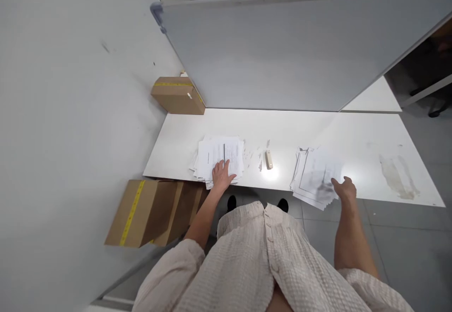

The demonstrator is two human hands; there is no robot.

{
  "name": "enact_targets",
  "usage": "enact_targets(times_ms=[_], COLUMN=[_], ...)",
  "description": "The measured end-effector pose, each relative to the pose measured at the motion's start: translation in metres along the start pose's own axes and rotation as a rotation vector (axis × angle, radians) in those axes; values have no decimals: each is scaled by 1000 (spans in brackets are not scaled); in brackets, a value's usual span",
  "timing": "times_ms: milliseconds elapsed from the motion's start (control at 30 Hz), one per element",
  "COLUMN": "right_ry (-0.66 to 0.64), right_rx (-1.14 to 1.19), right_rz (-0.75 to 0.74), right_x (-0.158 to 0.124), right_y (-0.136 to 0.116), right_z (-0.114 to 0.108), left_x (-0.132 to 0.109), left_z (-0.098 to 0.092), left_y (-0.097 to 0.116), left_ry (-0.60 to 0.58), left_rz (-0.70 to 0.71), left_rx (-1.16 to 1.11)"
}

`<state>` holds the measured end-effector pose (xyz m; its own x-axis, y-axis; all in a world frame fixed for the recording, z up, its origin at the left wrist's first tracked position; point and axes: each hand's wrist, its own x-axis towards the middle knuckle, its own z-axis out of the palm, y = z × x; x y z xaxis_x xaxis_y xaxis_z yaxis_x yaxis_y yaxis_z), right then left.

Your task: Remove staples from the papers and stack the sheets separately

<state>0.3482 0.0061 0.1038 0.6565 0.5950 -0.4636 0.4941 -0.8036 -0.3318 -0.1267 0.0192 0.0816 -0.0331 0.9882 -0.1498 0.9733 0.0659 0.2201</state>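
My left hand (221,176) lies flat with its fingers spread on a loose stack of printed papers (233,153), left of the table's middle. Those sheets are fanned unevenly, and the top one carries a dark vertical line. Over at the right, my right hand (344,189) is by the edge of a second stack of papers (314,170), thumb and fingers apart; whether it touches the sheets I cannot tell. This stack overhangs the table's near edge. Between the two stacks rests a small, narrow beige object (269,160), whose kind is unclear.
A white table (275,126) runs across, with stains (399,175) at its right end. Behind it stands a large whiteboard panel (268,53). One cardboard box (178,96) sits at the back left corner; further boxes (136,213) with yellow tape stand at the left front.
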Motion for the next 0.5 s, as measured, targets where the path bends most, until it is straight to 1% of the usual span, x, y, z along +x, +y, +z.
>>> enact_targets(times_ms=[67,167,300,367,433,500], right_ry=[-2,-85,-272,-371,-475,-595], right_rx=[-4,19,96,153,216,284], right_rz=[-73,-224,-409,-477,-519,-536], right_x=[-13,-40,-82,-102,-120,-135], right_y=[-14,-40,-75,-89,-102,-114], right_z=[12,43,94,114,128,137], left_x=[-2,-5,-8,-9,-8,-7], left_z=[2,3,1,-1,-4,-10], left_y=[-5,-5,-2,-3,-4,-5], left_ry=[-33,-12,21,28,46,75], left_rz=[15,41,89,89,73,58], left_rx=[12,28,35,7,-53,-136])
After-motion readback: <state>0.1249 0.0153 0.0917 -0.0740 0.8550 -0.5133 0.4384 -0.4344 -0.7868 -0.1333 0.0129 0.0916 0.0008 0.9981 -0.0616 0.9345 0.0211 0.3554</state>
